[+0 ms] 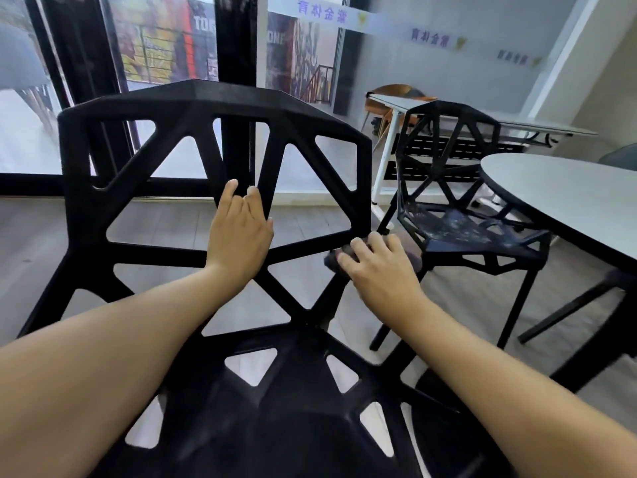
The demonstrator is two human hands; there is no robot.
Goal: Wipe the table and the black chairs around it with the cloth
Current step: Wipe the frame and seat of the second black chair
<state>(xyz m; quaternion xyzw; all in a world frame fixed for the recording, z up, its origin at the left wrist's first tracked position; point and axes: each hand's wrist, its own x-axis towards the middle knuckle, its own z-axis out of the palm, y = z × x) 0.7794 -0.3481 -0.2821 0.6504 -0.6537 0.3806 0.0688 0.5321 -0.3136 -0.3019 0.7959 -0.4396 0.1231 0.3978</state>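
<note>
A black lattice chair [206, 108] fills the near view, its backrest facing me and its seat below. My left hand [238, 232] grips a slanted strut in the middle of the backrest. My right hand [382, 267] presses a dark grey cloth [332, 260] against the backrest's lower right corner; most of the cloth is hidden under the fingers. A second black lattice chair [458, 201] stands further right, its seat speckled with pale marks. The round white table [568, 191] shows at the right edge.
A glass wall with black frames [234, 46] runs behind the near chair. A white rectangular table [448, 113] with an orange chair [389, 93] stands at the back right. Grey wood floor [165, 219] lies between the furniture.
</note>
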